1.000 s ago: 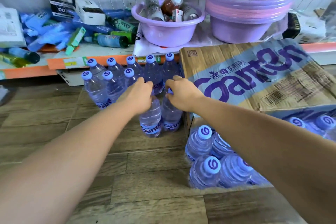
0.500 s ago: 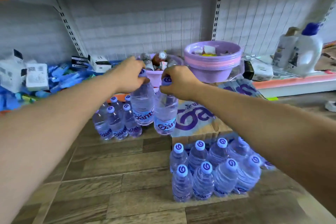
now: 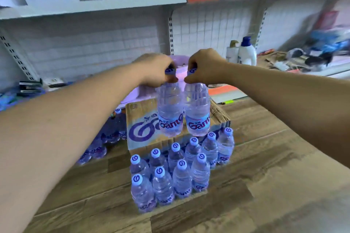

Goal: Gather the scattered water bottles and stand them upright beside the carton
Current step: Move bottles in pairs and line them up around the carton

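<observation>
We have lifted two bottles off the far cluster: left hand pinches one Ganten bottle by its cap, right hand the other bottle. Both now hang over the carton, bound, we judge, for the upright group on its near side.

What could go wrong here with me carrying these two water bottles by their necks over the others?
The left hand and right hand each pinch one bottle, left bottle and right bottle, just below the cap, so either might slip. A drop could topple the upright bottles below. The hanging bottles touch and may swing against the carton.
</observation>
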`<act>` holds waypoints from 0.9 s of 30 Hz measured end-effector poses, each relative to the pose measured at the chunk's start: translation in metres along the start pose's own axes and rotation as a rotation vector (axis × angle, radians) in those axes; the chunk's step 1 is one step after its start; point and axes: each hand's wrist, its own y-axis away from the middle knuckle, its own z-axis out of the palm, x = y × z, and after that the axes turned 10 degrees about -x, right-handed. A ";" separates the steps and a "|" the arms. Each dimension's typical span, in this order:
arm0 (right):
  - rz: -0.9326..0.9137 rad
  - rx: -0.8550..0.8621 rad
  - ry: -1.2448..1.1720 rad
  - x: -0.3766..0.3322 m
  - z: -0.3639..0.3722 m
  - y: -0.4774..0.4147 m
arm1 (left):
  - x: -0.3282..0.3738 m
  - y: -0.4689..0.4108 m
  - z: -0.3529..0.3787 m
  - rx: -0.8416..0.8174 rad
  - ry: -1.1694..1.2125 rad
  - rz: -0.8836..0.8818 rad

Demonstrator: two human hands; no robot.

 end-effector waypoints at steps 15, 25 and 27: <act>0.247 -0.147 -0.056 0.140 0.064 0.082 | 0.144 -0.058 0.105 -0.205 0.120 0.191; 0.250 -0.267 -0.106 0.179 0.166 0.086 | 0.165 -0.069 0.188 -0.387 0.040 0.118; 0.234 -0.310 -0.099 0.184 0.183 0.084 | 0.166 -0.073 0.208 -0.399 0.059 0.091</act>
